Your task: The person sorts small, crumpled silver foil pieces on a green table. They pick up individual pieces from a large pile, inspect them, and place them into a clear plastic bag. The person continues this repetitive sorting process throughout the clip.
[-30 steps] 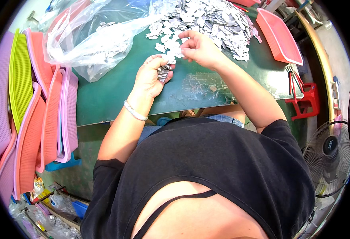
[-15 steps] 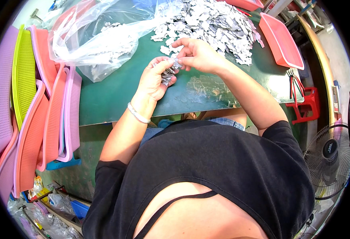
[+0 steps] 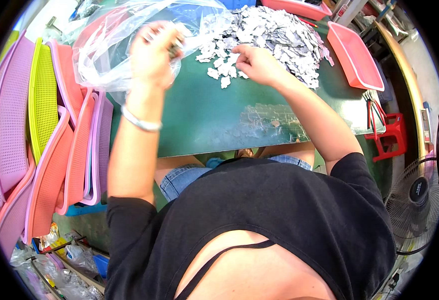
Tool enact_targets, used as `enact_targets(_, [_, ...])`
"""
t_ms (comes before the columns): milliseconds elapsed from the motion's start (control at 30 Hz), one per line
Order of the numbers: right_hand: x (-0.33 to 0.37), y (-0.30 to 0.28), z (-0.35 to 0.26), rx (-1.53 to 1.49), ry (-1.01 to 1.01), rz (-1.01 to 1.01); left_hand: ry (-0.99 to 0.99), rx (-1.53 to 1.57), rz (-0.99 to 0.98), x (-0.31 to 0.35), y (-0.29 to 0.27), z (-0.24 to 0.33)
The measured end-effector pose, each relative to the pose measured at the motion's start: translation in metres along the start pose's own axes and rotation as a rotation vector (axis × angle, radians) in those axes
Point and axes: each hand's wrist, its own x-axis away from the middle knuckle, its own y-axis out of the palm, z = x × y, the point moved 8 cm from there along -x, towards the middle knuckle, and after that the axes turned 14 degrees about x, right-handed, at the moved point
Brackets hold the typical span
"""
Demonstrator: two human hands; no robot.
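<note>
My left hand (image 3: 154, 55), smeared by motion, is over the clear plastic bag (image 3: 99, 60) at the back left. Its fingers are curled round several small flat grey pieces (image 3: 176, 49), which show as a dark blur. My right hand (image 3: 260, 65) is at the near left edge of a big heap of flat, irregular white-grey pieces (image 3: 279, 37). Its index finger reaches out toward the loose pieces (image 3: 225, 70) while the other fingers bend under, and I see nothing held there. The bag partly hides behind my left hand.
A green table (image 3: 204, 120) with worn paint bears the heap. Stacked purple, green and coral plastic baskets (image 3: 44, 100) stand on the left. A pink tray (image 3: 354, 57) lies at the right, with a red stool (image 3: 390, 137) and a fan (image 3: 414, 200) beyond the table edge.
My left hand has moved left and away from me, from beside my right hand to over the bag. My right hand has separated from it and shifted slightly right, beside the heap.
</note>
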Motion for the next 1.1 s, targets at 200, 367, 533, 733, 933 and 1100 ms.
enact_targets(200, [-0.006,0.018,-0.017,0.250,-0.141,0.104,0.256,-1.497,0.131,-0.063,-0.028,0.072])
enact_targets(367, [-0.010,0.033,-0.026,0.393,-0.155,0.074,0.553,-1.374,0.002,-0.034,-0.005,0.068])
enact_targets(533, [-0.012,0.036,-0.014,0.282,-0.063,0.105,0.595,-0.856,-0.125,0.030,0.028,0.046])
enact_targets(733, [0.004,0.028,0.009,-0.588,0.288,-0.116,-0.461,0.017,0.042,0.065,-0.019,-0.091])
enact_targets(933, [0.019,0.022,-0.016,-0.869,0.272,-0.204,-0.543,0.260,0.081,0.082,-0.006,-0.120])
enact_targets(1100, [0.013,0.016,-0.022,-0.334,-0.031,-0.100,-0.452,0.298,0.147,0.076,-0.024,-0.117])
